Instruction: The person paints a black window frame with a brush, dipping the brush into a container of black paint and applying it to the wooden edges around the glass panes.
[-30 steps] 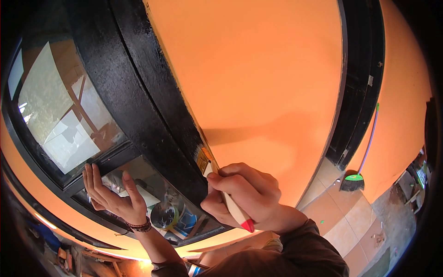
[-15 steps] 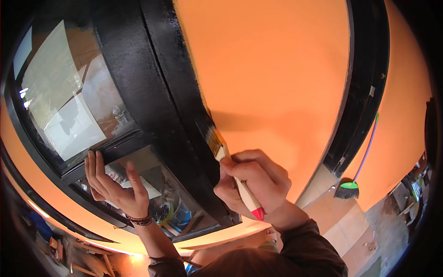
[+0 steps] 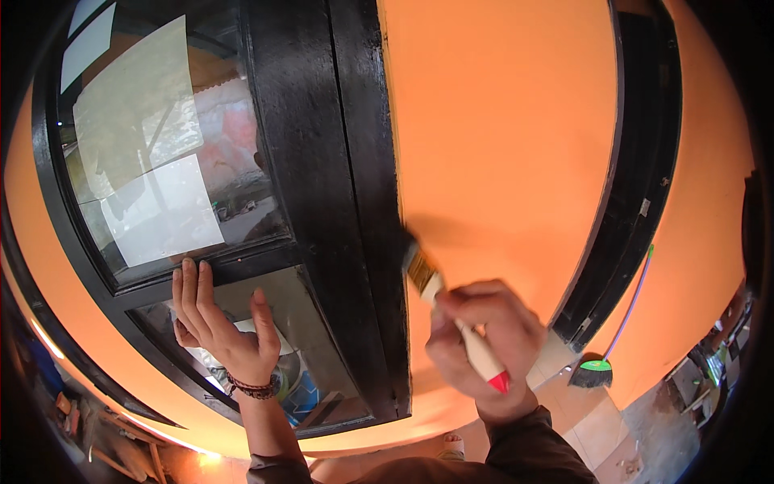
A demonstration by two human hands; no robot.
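My right hand [image 3: 488, 335] is closed around the pale wooden handle of a paintbrush [image 3: 482, 355] with a red tip. The brush's dark bristles point up and left, at the edge where the black window frame [image 3: 322, 202] meets the orange wall [image 3: 500, 121]. Whether the bristles touch the frame or the wall I cannot tell. Fingers stretched upward, my left hand [image 3: 226, 323] lies against the window by the black crossbar, its fingertips on the bar and its thumb apart. A beaded bracelet circles that wrist.
Sheets of paper [image 3: 165, 210] show at the upper glass pane. To the right stands a second black frame [image 3: 629, 177]. A broom with a green head [image 3: 595, 367] leans there on the tiled floor [image 3: 597, 427]. Wooden pieces [image 3: 121, 444] lie at lower left.
The view has swung, so the window sits farther right. The brush now points at the frame's outer edge by the wall. My left hand stays at the crossbar.
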